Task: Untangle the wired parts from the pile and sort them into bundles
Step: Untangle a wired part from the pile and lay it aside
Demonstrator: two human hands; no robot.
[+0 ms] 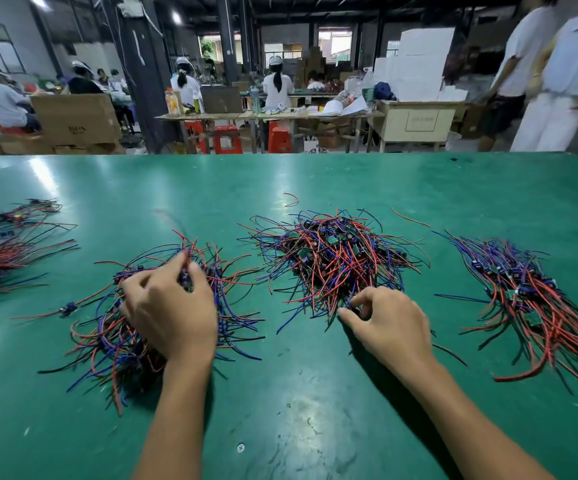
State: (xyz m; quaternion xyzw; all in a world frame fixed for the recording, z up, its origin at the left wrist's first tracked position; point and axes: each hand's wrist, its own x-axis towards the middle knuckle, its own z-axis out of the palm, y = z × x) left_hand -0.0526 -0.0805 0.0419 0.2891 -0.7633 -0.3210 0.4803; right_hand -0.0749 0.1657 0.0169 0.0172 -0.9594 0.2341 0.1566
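The fingers of the left hand (170, 313) are curled, and between thumb and forefinger they pinch one small dark wired part (186, 280), lifted a little above the loose heap (149, 317) under that hand. The red wire of this part goes up and is blurred, so I think it is being pulled free, but I cannot say this for sure.

The right hand (389, 325) rests low on the green table (298, 410), at the near edge of the big tangled pile (336, 258). Its thumb and forefinger are bent close together, and they seem to nip a dark piece at the foot of the pile; the piece itself is too small to see well.

Further out lie the sorted things: a combed bundle (537, 299) well to the right, its wires all running one way, and another bundle (7, 251) at the far left edge. A single red wire (291, 199) lies alone behind the pile.

To my judgement the step in hand is the separating itself, one part from each heap. The next move calls for a slow, straight pull along the wire, so the neighbours do not come with it, and then laying the freed part parallel on a bundle
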